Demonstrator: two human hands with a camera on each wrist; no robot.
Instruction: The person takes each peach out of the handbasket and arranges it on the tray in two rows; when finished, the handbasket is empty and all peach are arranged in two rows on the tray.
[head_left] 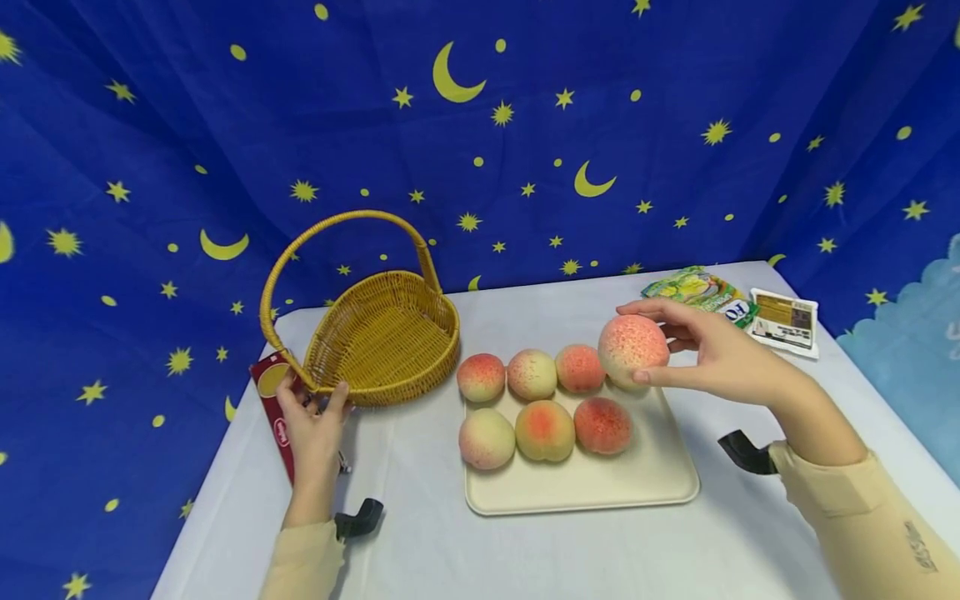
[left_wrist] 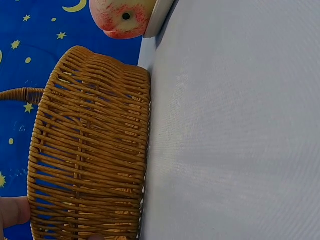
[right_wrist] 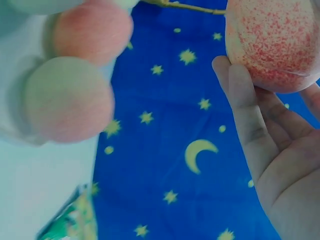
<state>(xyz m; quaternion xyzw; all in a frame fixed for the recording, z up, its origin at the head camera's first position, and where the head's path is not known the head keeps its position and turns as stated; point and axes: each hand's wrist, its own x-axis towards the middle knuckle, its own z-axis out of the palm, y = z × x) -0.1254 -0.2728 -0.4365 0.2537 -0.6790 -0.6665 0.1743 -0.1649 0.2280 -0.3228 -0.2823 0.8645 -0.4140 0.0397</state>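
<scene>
My right hand (head_left: 723, 354) holds a pink-speckled peach (head_left: 633, 342) between thumb and fingers, over the back right corner of a cream tray (head_left: 577, 492). In the right wrist view the same peach (right_wrist: 275, 42) sits against the fingers (right_wrist: 247, 110). Several more peaches, pale to deep red, lie on the tray in two rows, among them an orange-centred peach (head_left: 545, 431). At the left, my left hand (head_left: 313, 425) grips the near rim of a wicker basket (head_left: 390, 342) beside its handle. The left wrist view shows the thumb (left_wrist: 15, 211) at the basket's rim.
A dark red box (head_left: 273, 408) lies partly behind the left hand and basket. At the back right are a green and yellow packet (head_left: 701, 292) and a white and brown packet (head_left: 783, 321). A blue curtain (head_left: 525, 125) with moons and stars hangs behind the table.
</scene>
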